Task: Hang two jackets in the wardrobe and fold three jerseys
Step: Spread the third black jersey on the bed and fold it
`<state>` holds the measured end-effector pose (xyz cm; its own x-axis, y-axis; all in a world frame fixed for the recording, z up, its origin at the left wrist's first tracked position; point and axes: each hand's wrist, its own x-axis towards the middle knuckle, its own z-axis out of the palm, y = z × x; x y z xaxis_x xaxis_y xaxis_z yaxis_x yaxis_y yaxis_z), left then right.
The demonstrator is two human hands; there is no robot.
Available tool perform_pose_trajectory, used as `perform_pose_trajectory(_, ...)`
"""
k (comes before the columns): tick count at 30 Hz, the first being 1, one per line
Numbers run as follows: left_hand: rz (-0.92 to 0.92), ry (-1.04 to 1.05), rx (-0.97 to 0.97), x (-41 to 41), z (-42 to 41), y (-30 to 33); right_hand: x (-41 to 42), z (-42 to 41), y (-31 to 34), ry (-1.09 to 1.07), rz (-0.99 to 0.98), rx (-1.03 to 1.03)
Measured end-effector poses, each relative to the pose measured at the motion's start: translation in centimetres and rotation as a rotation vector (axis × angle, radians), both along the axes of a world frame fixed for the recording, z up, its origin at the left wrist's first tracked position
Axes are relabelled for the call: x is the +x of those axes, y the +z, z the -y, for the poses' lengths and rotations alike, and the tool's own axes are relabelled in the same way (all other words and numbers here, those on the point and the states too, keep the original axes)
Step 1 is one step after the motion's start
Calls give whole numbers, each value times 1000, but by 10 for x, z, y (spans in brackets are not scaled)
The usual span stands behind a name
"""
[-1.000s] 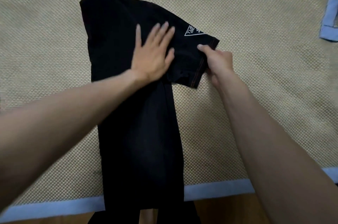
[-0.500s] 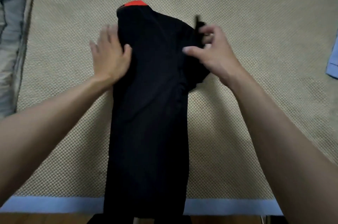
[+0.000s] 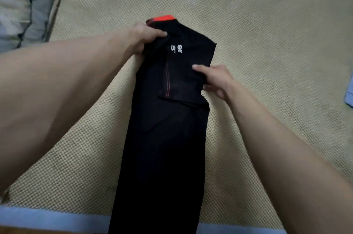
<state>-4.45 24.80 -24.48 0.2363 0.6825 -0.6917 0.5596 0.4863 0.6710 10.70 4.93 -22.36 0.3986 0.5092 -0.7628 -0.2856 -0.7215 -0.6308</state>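
Hands [image 3: 141, 37] [image 3: 215, 80] both pinch black jersey [image 3: 162, 138] (folded narrow) on mat [image 3: 267, 61].

White letters "er" and "S" readable on folded sleeve of black jersey [image 3: 168, 119]; rest hidden.

A home bedroom is indicated. A woven straw mat [image 3: 267, 61] with a pale blue border [image 3: 47, 218] is laid over a bed, bunched grey bedding [image 3: 21, 4] lies at its far left corner, and a black jersey [image 3: 164, 147] is spread on it.
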Motion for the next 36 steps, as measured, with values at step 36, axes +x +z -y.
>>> perform_pose_trajectory(36,-400,-1036,606,-67,80,31,-17,50,14,651,738,-41)
